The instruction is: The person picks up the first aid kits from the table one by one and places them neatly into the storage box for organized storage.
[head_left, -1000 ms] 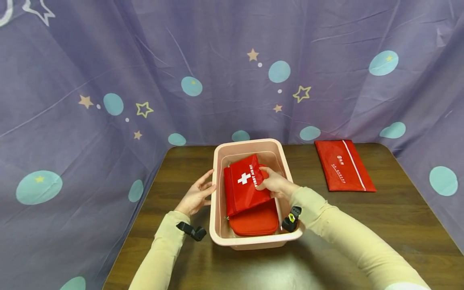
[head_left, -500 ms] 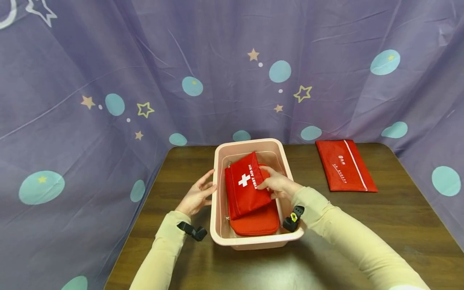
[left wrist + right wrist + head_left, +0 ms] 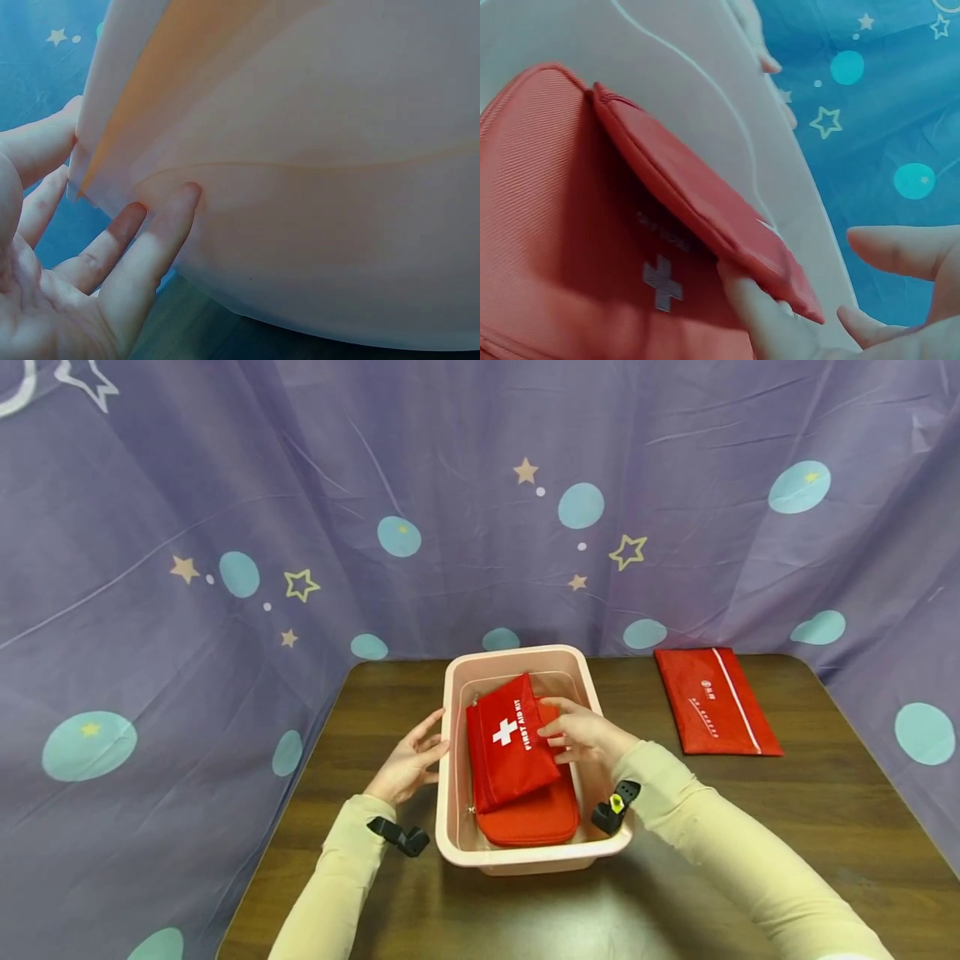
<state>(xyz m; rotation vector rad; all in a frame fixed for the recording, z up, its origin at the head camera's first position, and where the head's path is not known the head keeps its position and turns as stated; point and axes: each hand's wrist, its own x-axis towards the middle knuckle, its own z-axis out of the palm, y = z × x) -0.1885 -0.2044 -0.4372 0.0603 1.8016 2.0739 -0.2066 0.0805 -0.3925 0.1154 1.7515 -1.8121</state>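
A red first aid pouch with a white cross lies tilted in a pale pink plastic bin. Beneath it is a red rounded case, which also bears a cross in the right wrist view. My right hand is over the bin at the pouch's right edge, its fingers and thumb spread. In the right wrist view one fingertip meets the underside of the pouch edge, while the thumb stands apart. My left hand rests loosely spread fingertips against the bin's left outer wall.
A flat red zip pouch with a white stripe lies on the brown wooden table, right of the bin. A purple curtain with stars and dots hangs behind the table and along its sides.
My right hand has loosened its hold on the first aid pouch, spread its fingers and shifted slightly right. The pouch has turned and settled a little; the left hand stays at the bin.
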